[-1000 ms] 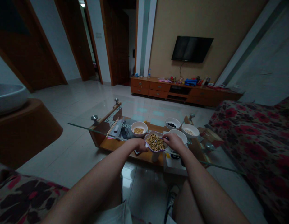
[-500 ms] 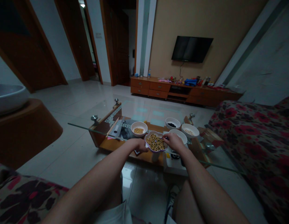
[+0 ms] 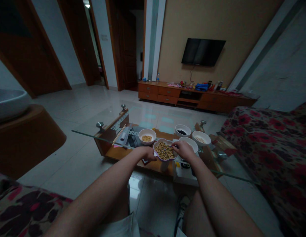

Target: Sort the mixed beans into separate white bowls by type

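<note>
Far left: one large pale basin point(image 3: 10, 108) on one brown stand point(image 3: 32, 131). Centre: one glass table point(image 3: 87, 134), wooden shelf point(image 3: 113, 152) visible beneath; four metal supports point(image 3: 99, 125) in view at its corners. Left part of the table: what look like two chopsticks point(image 3: 119, 135), side by side, slanting.

Next, one white bowl with yellow beans point(image 3: 147, 132), the beans too many to count. Just right of it and nearer the person, the left hand point(image 3: 150, 153), one, curled round and grasping the left edge of the scalloped bowl point(image 3: 165, 160). This bowl, one only, purple-rimmed, sits between the two hands and holds mixed beans point(image 3: 164, 151), mostly yellowish, some dark; uncountable.

The right hand point(image 3: 185, 150), one, has its fingers bent and drawn together at the bowl's right side, tips over the beans; cannot tell whether anything is pinched.

Behind and beside it, three more white bowls, making four: one with black beans point(image 3: 183, 127), one partly hidden by the hand point(image 3: 192, 144), one with pale contents point(image 3: 201, 134). Below the right hand, one white box point(image 3: 185, 176). Above, on the far wall, one television point(image 3: 203, 52). Far right: one flowered sofa point(image 3: 264, 138).
</note>
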Motion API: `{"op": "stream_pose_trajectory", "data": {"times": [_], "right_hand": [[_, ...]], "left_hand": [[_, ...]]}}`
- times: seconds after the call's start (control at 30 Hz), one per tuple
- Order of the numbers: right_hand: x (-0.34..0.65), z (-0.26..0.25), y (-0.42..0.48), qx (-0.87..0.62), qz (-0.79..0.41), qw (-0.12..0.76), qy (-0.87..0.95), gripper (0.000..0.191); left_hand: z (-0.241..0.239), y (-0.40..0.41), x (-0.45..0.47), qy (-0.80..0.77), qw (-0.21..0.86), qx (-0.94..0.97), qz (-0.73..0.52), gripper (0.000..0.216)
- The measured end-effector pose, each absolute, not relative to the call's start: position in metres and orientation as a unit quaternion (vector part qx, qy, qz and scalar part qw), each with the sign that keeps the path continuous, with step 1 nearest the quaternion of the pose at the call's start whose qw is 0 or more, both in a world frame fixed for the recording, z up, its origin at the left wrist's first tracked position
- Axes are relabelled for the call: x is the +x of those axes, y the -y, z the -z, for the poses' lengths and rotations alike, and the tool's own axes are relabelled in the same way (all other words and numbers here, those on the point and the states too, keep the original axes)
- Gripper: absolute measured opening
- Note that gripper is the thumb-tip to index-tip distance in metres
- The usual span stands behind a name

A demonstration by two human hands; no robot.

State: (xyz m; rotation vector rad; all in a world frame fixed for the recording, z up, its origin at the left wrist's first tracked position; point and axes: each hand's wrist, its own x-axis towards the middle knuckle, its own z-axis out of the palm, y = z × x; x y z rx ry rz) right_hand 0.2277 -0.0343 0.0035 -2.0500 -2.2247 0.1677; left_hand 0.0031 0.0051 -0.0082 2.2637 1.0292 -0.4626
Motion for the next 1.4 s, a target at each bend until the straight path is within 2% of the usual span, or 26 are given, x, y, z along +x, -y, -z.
{"op": "stream_pose_trajectory", "data": {"times": [0.17, 0.4, 0.67, 0.77, 1.23, 1.4], "right_hand": [[0.228, -0.005, 0.034, -0.669, -0.068, 0.059, 0.738, 0.028], [0.23, -0.011, 0.037, -0.657, -0.066, 0.113, 0.743, 0.029], [0.251, -0.028, 0.043, -0.655, -0.064, 0.246, 0.712, 0.03], [0.261, -0.032, 0.047, -0.662, -0.052, 0.267, 0.699, 0.03], [0.291, -0.018, 0.045, -0.747, 0.021, 0.186, 0.638, 0.031], [0.287, -0.021, 0.048, -0.772, 0.031, 0.188, 0.606, 0.032]], "left_hand": [[0.005, -0.004, 0.003, -0.385, 0.303, 0.854, 0.174, 0.033], [0.004, -0.005, 0.002, -0.383, 0.293, 0.86, 0.169, 0.034], [0.008, -0.006, 0.002, -0.409, 0.291, 0.846, 0.178, 0.036], [0.005, -0.004, 0.002, -0.406, 0.287, 0.848, 0.183, 0.034], [0.006, -0.002, 0.0, -0.413, 0.302, 0.846, 0.149, 0.02], [0.006, -0.002, 0.0, -0.424, 0.315, 0.838, 0.136, 0.016]]}}
